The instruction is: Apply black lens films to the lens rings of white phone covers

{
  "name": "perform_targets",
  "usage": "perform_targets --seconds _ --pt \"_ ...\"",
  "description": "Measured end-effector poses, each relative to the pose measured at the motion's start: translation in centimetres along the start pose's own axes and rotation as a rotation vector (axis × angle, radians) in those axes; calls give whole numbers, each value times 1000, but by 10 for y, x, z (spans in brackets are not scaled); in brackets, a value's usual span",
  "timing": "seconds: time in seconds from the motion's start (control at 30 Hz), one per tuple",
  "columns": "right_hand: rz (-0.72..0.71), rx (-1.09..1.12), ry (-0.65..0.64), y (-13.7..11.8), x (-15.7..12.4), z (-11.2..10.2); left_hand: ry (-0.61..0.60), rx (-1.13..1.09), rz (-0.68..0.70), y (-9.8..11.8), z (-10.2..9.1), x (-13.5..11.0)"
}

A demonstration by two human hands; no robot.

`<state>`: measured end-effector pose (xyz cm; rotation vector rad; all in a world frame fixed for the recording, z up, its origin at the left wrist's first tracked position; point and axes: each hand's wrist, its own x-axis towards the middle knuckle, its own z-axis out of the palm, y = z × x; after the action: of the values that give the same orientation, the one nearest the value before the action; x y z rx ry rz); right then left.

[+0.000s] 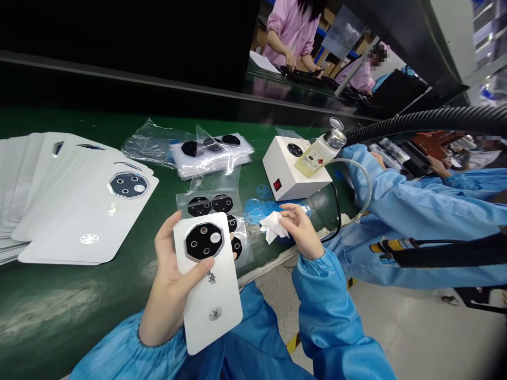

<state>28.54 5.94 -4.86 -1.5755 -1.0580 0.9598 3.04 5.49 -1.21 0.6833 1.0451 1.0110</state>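
Note:
My left hand (168,287) is wrapped round a white phone back cover (209,295), thumb across its face just below the black octagonal camera plate (204,241). My right hand (301,232) pinches a crumpled white wipe (272,228) just right of the cover. Under the cover lies a clear sheet with several black camera plates (209,205). Both hands hover at the near edge of the green belt (59,306).
A fanned stack of white covers (71,211) lies at the left. Bagged plate sheets (214,153) sit further back. A white box with a red switch (293,169) carries a liquid dispenser bottle (320,150). A co-worker's blue sleeves (415,211) reach in at the right. A black hose (428,120) arches above.

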Motion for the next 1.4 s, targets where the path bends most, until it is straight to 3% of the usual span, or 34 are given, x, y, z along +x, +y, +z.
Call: perform_targets --seconds 0.33,0.53,0.63,0.77,0.87,0.97,1.1,1.2,1.4 --pt "-45 18 26 -4 -7 -4 -16 -19 -16 2 3 -2" --pt "-153 44 101 -15 -12 0 -109 -100 -181 1 9 -3" --pt "-128 119 38 -22 -19 9 -219 -121 -236 -5 14 -4" --pt "-84 211 -67 -31 -32 24 -342 -107 -201 -13 16 0" --pt "-93 249 -99 -34 -41 33 -516 74 -40 -16 12 4" --pt "-125 267 -97 -36 -47 38 -711 353 284 -16 7 7" --pt "-170 278 -99 -40 -51 41 -738 542 545 -18 3 4" --pt "-194 280 -104 -42 -52 43 -718 613 621 -21 2 1" --pt "-238 273 -133 -43 -52 43 -706 640 641 -19 3 0"
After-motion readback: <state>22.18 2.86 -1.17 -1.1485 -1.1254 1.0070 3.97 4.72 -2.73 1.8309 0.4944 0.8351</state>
